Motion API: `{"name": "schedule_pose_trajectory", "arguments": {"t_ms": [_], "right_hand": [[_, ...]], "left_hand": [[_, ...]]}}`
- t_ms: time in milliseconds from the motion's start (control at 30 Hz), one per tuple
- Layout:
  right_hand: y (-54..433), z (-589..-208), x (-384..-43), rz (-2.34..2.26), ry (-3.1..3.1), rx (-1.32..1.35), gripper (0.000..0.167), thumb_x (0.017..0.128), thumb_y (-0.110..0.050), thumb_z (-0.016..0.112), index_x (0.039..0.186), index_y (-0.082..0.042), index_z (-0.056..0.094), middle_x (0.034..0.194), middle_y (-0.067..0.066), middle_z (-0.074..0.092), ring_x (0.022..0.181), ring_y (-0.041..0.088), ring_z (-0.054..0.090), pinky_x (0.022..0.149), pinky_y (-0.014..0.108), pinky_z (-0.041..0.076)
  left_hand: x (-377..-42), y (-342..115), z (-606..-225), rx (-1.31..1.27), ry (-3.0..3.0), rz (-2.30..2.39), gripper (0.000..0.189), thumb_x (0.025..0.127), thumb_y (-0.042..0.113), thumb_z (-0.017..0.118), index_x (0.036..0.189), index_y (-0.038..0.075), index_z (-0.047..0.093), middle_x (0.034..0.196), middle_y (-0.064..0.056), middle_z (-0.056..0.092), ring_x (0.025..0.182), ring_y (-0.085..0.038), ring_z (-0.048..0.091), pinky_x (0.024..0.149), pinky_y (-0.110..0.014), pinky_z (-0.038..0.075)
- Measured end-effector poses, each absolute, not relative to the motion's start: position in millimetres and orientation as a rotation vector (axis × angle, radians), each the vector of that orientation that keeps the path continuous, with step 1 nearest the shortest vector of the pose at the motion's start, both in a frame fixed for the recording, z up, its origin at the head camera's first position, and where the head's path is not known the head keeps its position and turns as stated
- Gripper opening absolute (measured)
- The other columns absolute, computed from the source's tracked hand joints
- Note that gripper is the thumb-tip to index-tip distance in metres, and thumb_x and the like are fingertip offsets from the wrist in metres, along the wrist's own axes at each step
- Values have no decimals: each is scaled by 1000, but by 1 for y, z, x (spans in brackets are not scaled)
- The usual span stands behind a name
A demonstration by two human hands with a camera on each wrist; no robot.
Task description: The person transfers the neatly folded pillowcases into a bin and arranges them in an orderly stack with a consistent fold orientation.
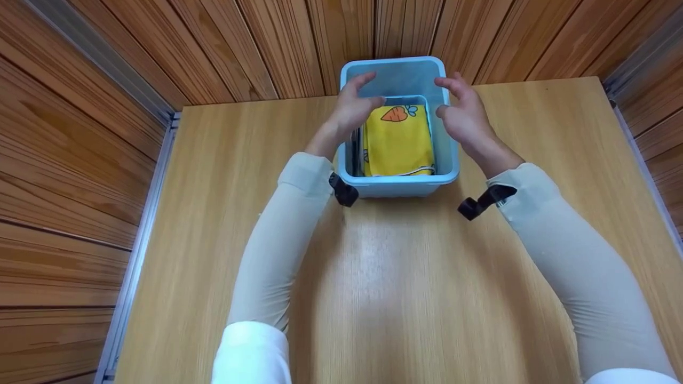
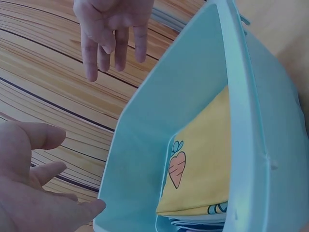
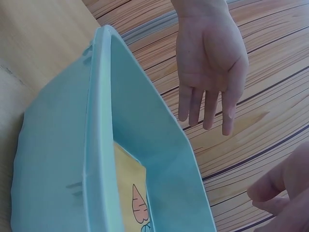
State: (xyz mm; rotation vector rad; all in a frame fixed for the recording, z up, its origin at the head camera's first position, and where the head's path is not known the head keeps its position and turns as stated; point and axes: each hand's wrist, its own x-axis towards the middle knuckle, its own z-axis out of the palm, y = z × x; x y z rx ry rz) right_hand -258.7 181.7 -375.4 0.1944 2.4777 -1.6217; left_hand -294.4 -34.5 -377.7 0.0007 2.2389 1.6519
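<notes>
A light blue plastic bin (image 1: 400,189) stands near the back edge of the table. Inside it lies a folded yellow cloth (image 1: 400,144) with a carrot print, on top of other folded layers (image 2: 198,225) that show at its edge in the left wrist view. Over the bin's left rim hovers my left hand (image 1: 352,109), fingers spread and holding nothing. On the opposite side my right hand (image 1: 467,117) is above the right rim, also without anything in it. In the right wrist view, the cloth's lower part is hidden behind the bin wall.
Wood-panelled walls (image 1: 299,48) rise behind the table and at both sides. The bin stands close to the back wall. A metal rail (image 1: 144,224) runs along the left edge of the wooden table (image 1: 384,288).
</notes>
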Motion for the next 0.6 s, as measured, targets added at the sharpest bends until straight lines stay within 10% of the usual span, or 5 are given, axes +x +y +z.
{"name": "schedule_pose_trajectory", "arguments": {"t_ms": [600], "right_hand": [[222, -353, -268, -1347, 2872, 36, 56, 106, -18, 46, 160, -16, 31, 171, -3, -4, 157, 20, -1, 123, 34, 21]], "left_hand": [[-312, -93, -348, 39, 2502, 1580, 51, 105, 20, 57, 154, 20, 42, 160, 4, 37, 148, -10, 29, 116, -25, 32]]}}
